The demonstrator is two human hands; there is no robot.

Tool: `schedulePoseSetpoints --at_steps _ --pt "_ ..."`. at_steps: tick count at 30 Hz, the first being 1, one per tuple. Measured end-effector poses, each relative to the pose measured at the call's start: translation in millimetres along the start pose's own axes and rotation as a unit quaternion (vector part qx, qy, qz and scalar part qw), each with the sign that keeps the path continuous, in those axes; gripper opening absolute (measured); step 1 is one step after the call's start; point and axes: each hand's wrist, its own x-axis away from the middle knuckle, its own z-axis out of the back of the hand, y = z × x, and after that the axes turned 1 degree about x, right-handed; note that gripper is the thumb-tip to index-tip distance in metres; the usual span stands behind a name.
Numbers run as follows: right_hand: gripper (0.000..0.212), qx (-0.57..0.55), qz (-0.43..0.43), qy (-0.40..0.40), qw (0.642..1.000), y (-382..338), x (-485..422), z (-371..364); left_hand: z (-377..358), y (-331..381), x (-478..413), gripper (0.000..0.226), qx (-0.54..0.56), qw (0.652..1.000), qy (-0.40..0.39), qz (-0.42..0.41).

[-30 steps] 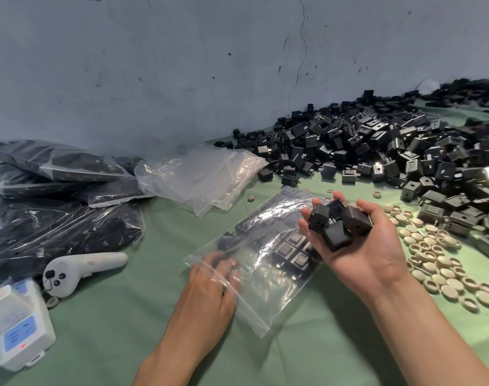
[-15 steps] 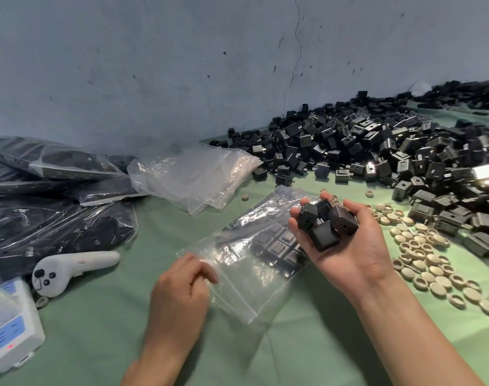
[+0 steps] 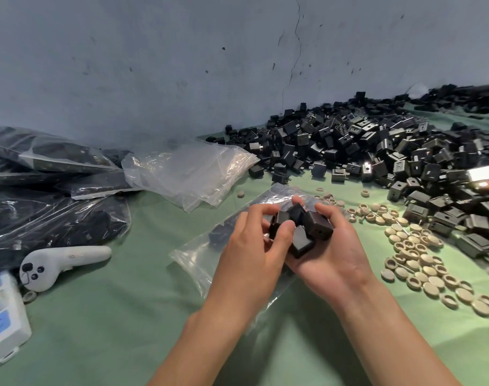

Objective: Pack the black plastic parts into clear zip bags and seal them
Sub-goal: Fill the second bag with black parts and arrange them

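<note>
Head view looks down on a green counter set against a grey-blue wall with a thin crack running down it. Near the middle, the right hand is turned palm up, its fingers curled round a small cluster of black parts; at least 4 blocky pieces show in it. The left hand meets it from the left, thumb and fingers curled and pinching the leftmost piece of that cluster. Both hands are over a clear zip bag that lies flat on the counter; dark shapes show dimly through its plastic, and its near end is hidden behind the wrists.

Behind and to the right, a large pile of the same black pieces spreads along the wall and out to the frame's edge. Between that pile and the right forearm lies a scatter of beige round caps. To the left of the pile sits a loose stack of empty clear bags, and further left lie filled bags, dark with contents, piled on each other. In front of them rests a white controller, and a white device with a blue panel sits at the lower left corner.
</note>
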Motion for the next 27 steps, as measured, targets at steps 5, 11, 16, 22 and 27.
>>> schedulePoseSetpoints --at_steps 5,11,16,22,27 --pt "0.029 0.007 0.005 0.024 1.000 -1.8 -3.6 2.3 2.5 -3.6 -1.9 0.015 0.151 0.987 0.020 0.058" --pt "0.027 -0.036 0.013 0.045 0.998 -8.6 -3.6 5.6 64.7 -39.4 42.9 0.026 0.151 0.978 0.106 0.102" --pt "0.027 -0.037 0.034 0.059 0.997 -13.9 -2.1 5.2 95.5 -85.2 82.6 0.035 -0.142 0.981 0.098 0.086" --pt "0.027 -0.020 0.038 0.068 0.997 -10.8 -0.6 6.4 78.2 -81.4 79.0 0.027 -0.122 0.992 0.038 0.010" --pt "0.029 -0.017 0.045 0.070 0.996 -13.4 0.2 6.3 80.9 -76.4 90.1 0.021 -0.171 0.984 -0.009 -0.048"
